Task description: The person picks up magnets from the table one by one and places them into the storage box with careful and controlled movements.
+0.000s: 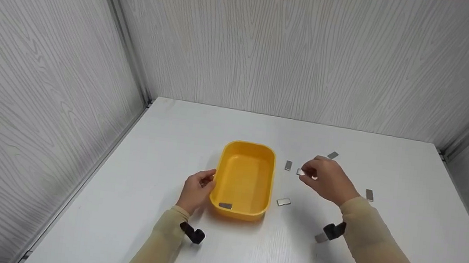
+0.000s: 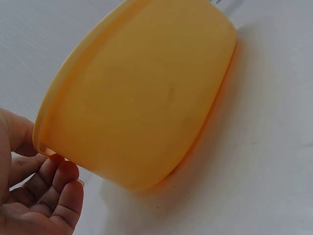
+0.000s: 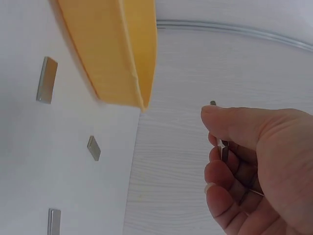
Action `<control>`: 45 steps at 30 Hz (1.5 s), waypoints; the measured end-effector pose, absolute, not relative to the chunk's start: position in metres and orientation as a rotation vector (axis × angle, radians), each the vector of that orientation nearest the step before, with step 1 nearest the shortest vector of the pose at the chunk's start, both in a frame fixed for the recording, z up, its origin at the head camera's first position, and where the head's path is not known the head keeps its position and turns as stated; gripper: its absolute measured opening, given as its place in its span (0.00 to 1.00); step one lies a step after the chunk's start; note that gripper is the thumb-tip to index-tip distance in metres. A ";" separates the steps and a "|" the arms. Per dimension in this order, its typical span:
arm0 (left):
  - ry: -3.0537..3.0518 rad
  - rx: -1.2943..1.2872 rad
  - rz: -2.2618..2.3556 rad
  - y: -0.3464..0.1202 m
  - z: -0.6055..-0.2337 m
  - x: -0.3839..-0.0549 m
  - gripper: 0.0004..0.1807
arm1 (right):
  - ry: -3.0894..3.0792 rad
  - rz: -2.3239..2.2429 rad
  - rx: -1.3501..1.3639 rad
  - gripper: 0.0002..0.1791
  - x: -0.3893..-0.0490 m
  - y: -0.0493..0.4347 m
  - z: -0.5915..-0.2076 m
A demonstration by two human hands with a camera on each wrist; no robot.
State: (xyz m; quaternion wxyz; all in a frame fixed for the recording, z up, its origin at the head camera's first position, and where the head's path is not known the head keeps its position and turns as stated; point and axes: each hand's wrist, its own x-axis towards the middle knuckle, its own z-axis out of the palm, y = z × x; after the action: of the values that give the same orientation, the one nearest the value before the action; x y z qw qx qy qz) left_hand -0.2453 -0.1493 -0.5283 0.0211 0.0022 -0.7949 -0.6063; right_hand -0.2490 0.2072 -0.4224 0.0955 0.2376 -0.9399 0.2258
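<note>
A yellow plastic tub [image 1: 243, 181] stands on the white table, with one small flat silver metal block [image 1: 225, 205] inside at its near end. My left hand [image 1: 196, 191] is at the tub's left side; in the left wrist view its fingers [image 2: 68, 196] curl under the rim of the yellow tub [image 2: 142, 98]. To the tub's right, my right hand [image 1: 327, 179] is raised and pinches a flat silver metal block [image 1: 300, 172] between thumb and fingers. The right wrist view shows the block's edge [image 3: 223, 151], partly hidden by the thumb.
Several similar blocks lie right of the tub: one near its side [image 1: 288, 165], one by its near corner [image 1: 284, 201], one farther back [image 1: 333, 155], one at right [image 1: 369, 195], one under the right wrist [image 1: 321, 238]. Wood-grain panels [image 1: 271, 43] enclose the table.
</note>
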 end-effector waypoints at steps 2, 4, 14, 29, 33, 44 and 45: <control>-2.460 -0.006 -1.879 -0.149 -0.528 -0.246 0.22 | -2.774 0.672 0.726 0.09 -0.250 0.200 -0.418; -2.457 -0.015 -1.875 -0.148 -0.528 -0.247 0.22 | -2.762 0.674 0.752 0.09 -0.252 0.192 -0.412; -2.467 -0.047 -1.859 -0.147 -0.525 -0.251 0.21 | -2.729 0.673 0.851 0.09 -0.265 0.154 -0.367; -2.512 0.015 -1.835 -0.152 -0.525 -0.254 0.21 | -2.691 0.778 0.806 0.11 -0.304 0.089 -0.357; -2.524 0.026 -1.821 -0.153 -0.526 -0.251 0.22 | -2.742 0.885 0.726 0.12 -0.314 0.068 -0.381; -2.528 0.046 -1.808 -0.150 -0.531 -0.248 0.21 | -2.850 1.101 0.444 0.11 -0.326 0.046 -0.436; -2.528 0.047 -1.806 -0.150 -0.531 -0.248 0.21 | -2.859 1.108 0.430 0.11 -0.327 0.046 -0.439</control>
State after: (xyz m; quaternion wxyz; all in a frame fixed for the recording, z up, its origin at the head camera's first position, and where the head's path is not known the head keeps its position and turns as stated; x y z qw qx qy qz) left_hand -0.2483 -0.1497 -0.5306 0.0171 0.0151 -0.8134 -0.5812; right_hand -0.3266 0.0462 -0.4390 0.0226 0.1388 -0.9231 0.3578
